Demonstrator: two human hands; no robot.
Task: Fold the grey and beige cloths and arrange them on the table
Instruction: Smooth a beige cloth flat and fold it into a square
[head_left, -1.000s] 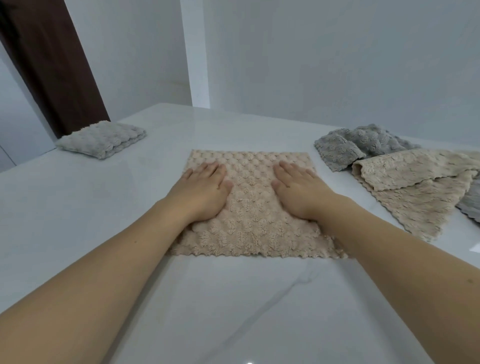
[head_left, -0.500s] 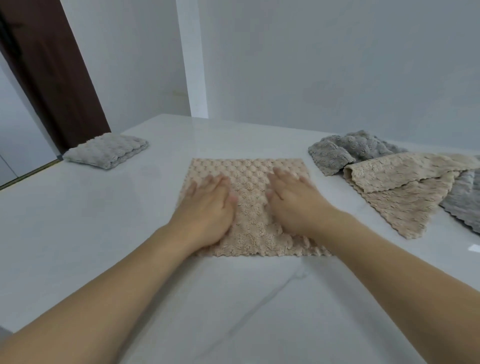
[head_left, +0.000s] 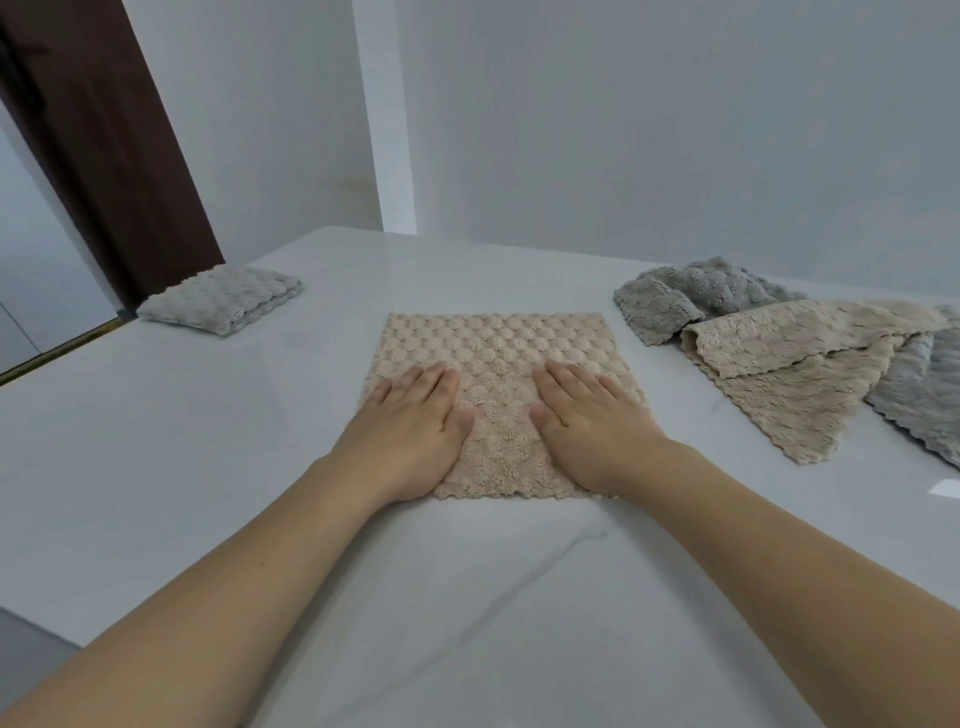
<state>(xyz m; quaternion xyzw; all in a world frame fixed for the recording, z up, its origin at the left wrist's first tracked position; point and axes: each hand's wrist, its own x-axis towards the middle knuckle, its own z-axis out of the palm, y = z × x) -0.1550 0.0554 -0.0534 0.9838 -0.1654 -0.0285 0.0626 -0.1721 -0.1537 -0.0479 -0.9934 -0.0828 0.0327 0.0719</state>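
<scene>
A beige bubble-textured cloth (head_left: 493, 358) lies spread flat in the middle of the white table (head_left: 156, 441). My left hand (head_left: 410, 431) presses palm down on its near left part, fingers together and extended. My right hand (head_left: 592, 421) lies flat on its near right part in the same way. Neither hand grips anything. A folded grey cloth (head_left: 221, 299) rests at the far left corner. At the right lies a loose heap: a crumpled grey cloth (head_left: 691, 293), a beige cloth (head_left: 789, 364) over it, and another grey cloth (head_left: 919, 395) at the frame edge.
The table's left edge runs near a dark brown door frame (head_left: 98, 140). A white wall (head_left: 623, 119) stands behind the table's far edge. A grey vein marks the marble surface (head_left: 519, 587) close to me.
Both hands have slid toward me along the beige cloth, from its middle to its near edge. The view has tilted so the table sits lower in frame.
</scene>
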